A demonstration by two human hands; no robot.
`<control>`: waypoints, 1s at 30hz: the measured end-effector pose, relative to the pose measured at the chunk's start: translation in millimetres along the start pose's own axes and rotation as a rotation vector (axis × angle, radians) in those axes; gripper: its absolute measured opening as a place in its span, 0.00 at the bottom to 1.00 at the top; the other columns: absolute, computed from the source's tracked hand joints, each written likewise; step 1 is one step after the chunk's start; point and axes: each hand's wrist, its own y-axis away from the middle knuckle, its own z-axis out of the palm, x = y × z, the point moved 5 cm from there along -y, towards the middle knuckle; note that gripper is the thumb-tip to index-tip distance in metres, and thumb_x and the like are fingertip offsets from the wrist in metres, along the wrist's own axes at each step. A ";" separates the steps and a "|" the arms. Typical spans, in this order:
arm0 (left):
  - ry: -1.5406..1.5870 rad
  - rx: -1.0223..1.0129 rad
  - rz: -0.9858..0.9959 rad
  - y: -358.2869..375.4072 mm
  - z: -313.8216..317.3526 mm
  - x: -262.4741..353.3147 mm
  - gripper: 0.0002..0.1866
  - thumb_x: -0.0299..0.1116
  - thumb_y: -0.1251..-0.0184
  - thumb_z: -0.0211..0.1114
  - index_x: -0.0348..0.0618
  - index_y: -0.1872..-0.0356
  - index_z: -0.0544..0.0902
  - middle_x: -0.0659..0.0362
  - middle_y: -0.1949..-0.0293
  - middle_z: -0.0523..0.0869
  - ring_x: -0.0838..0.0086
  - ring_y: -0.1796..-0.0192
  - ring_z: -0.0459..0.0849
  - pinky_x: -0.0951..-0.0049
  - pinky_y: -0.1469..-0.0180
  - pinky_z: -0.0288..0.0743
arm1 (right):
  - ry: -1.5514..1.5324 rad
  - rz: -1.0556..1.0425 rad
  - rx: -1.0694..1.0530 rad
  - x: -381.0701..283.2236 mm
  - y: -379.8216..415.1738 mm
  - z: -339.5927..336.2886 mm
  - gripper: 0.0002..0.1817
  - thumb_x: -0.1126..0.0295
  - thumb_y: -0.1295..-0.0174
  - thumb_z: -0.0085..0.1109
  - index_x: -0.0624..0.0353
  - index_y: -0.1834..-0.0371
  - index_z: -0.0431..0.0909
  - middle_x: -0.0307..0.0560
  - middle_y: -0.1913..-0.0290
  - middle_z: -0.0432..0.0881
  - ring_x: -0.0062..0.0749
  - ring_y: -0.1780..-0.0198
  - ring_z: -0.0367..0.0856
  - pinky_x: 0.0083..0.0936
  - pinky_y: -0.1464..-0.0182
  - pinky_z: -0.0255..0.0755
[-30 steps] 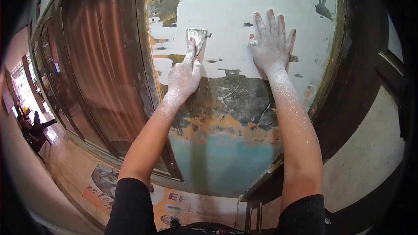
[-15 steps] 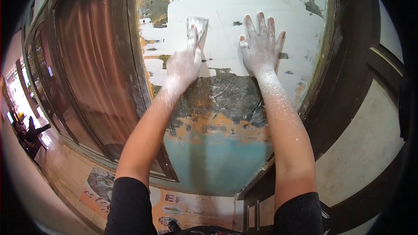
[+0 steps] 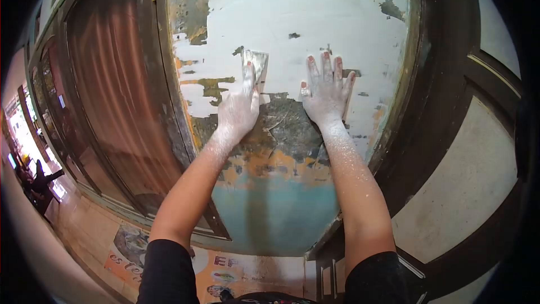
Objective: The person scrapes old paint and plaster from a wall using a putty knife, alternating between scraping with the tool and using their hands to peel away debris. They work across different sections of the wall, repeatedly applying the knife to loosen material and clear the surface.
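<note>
A putty knife (image 3: 259,63) with a whitish metal blade lies against the wall panel (image 3: 315,11), which is partly coated in white filler. My left hand (image 3: 238,114), dusted white, is closed round its handle, with the index finger stretched along the blade. To the right, my right hand (image 3: 327,93) rests on the panel with its fingers spread, also covered in white powder, and holds nothing. Dark bare patches and a ragged lower edge of filler show around both hands. Beneath lies a bare dark band (image 3: 292,126), then orange-brown patches and turquoise paint (image 3: 281,208).
A dark wooden frame with a brownish curtain (image 3: 107,79) behind glass stands at left. On the right is a dark wooden door (image 3: 450,163) with pale panels. A printed banner (image 3: 253,273) covers part of the tiled floor (image 3: 84,219) below.
Both hands have moved down the panel, the putty knife going with my left hand. My right hand stays spread on the surface. The view has shifted slightly.
</note>
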 end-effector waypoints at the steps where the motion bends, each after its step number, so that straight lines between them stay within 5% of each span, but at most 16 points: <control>1: 0.002 0.028 0.032 -11.1 -11.7 8.2 0.37 0.37 0.24 0.50 0.48 0.18 0.47 0.34 0.62 0.86 0.36 0.63 0.85 0.41 0.54 0.79 | -0.020 -0.032 0.093 -0.9 0.5 -3.3 0.37 0.48 0.30 0.50 0.33 0.17 0.54 0.42 0.15 0.44 0.45 0.15 0.33 0.66 0.20 0.27; 8: 0.097 0.096 0.043 -44.2 -43.9 38.9 0.35 0.35 0.25 0.48 0.44 0.19 0.50 0.33 0.54 0.85 0.36 0.51 0.84 0.46 0.45 0.76 | -0.032 -0.031 0.071 1.3 0.8 3.5 0.37 0.47 0.29 0.48 0.32 0.17 0.52 0.41 0.15 0.43 0.44 0.14 0.32 0.66 0.20 0.26; 15: 0.121 -0.092 -0.033 10.3 25.4 34.5 0.38 0.33 0.27 0.49 0.44 0.18 0.45 0.31 0.55 0.84 0.35 0.55 0.84 0.42 0.48 0.77 | -0.042 -0.028 0.064 1.8 1.3 2.7 0.36 0.47 0.28 0.47 0.30 0.17 0.51 0.39 0.14 0.41 0.43 0.14 0.31 0.66 0.20 0.25; 19: 0.161 0.136 0.078 -43.0 -16.0 53.3 0.33 0.33 0.26 0.48 0.42 0.20 0.55 0.32 0.63 0.85 0.36 0.59 0.85 0.44 0.51 0.79 | -0.040 -0.036 0.065 2.5 1.6 6.3 0.36 0.47 0.27 0.46 0.30 0.17 0.51 0.39 0.14 0.41 0.43 0.14 0.31 0.66 0.20 0.24; 25: 0.159 0.166 0.034 -45.3 -17.9 45.0 0.35 0.35 0.25 0.49 0.43 0.20 0.52 0.34 0.67 0.86 0.38 0.63 0.86 0.43 0.54 0.78 | -0.038 -0.031 0.058 2.5 2.1 5.2 0.35 0.46 0.27 0.44 0.29 0.17 0.50 0.37 0.14 0.40 0.41 0.14 0.31 0.64 0.20 0.22; 30: 0.124 -0.060 -0.056 23.1 33.7 28.9 0.37 0.36 0.26 0.49 0.44 0.19 0.48 0.34 0.65 0.86 0.37 0.61 0.86 0.42 0.50 0.79 | -0.033 -0.038 0.064 3.1 1.8 4.5 0.36 0.46 0.27 0.44 0.29 0.16 0.48 0.37 0.14 0.40 0.41 0.14 0.31 0.64 0.20 0.22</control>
